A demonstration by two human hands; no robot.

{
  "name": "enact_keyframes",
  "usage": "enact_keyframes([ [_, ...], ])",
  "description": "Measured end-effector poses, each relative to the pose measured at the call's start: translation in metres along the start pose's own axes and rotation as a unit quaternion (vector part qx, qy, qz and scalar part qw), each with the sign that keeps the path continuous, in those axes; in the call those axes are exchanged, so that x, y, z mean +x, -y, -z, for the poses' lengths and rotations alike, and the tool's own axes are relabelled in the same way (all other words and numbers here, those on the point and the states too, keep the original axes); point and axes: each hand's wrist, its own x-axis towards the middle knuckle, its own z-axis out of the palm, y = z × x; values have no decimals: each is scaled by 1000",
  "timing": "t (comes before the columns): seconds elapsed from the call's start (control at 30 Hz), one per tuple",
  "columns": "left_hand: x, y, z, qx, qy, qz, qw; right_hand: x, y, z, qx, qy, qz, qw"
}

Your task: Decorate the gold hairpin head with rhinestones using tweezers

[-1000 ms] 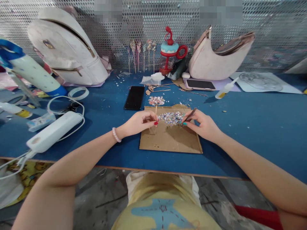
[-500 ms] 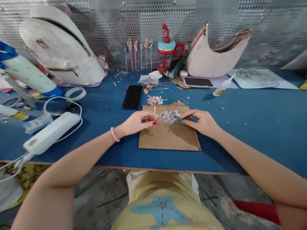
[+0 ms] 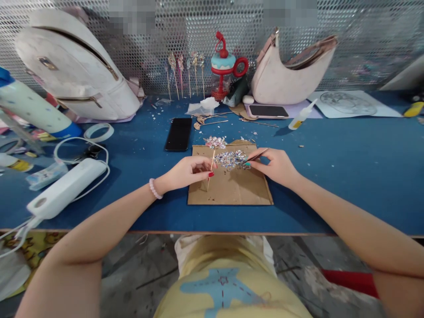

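My left hand [image 3: 189,171] pinches the thin shaft of a hair stick [image 3: 211,164], whose upper end carries a cluster of pink and clear gems [image 3: 215,142]. In my right hand [image 3: 273,165] is a pair of tweezers [image 3: 256,156], their tips down at the right edge of a pile of small sparkling rhinestones [image 3: 230,160]. Whether the tips hold a stone is too small to tell. The pile lies on a flat piece of cardboard [image 3: 232,192] between my hands. The hair stick leans slightly, its lower end over the cardboard.
A black phone [image 3: 179,134] lies behind my left hand. Several decorated sticks [image 3: 188,73] stand at the back beside a red-and-blue cup [image 3: 223,66]. A glue bottle [image 3: 302,115] stands right of a second phone [image 3: 268,111]. A white glue gun or similar device [image 3: 66,189] lies left.
The hair stick has tilted, its gem end shifting right and its lower end left. The tweezers stay at the rhinestone pile. The whole view has shifted slightly.
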Motion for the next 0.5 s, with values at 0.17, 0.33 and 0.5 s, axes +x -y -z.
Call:
enact_keyframes([
  [0.17, -1, -2, -1, -18, 18, 1, 1000, -1, 0, 0, -8, 4, 16, 1000],
  [0.33, -2, -6, -3, -28, 33, -3, 999, -1, 0, 0, -17, -2, 9, 1000],
  [0.5, -3, -9, -4, -34, 45, -13, 998, 0, 0, 0, -18, -15, 10, 1000],
])
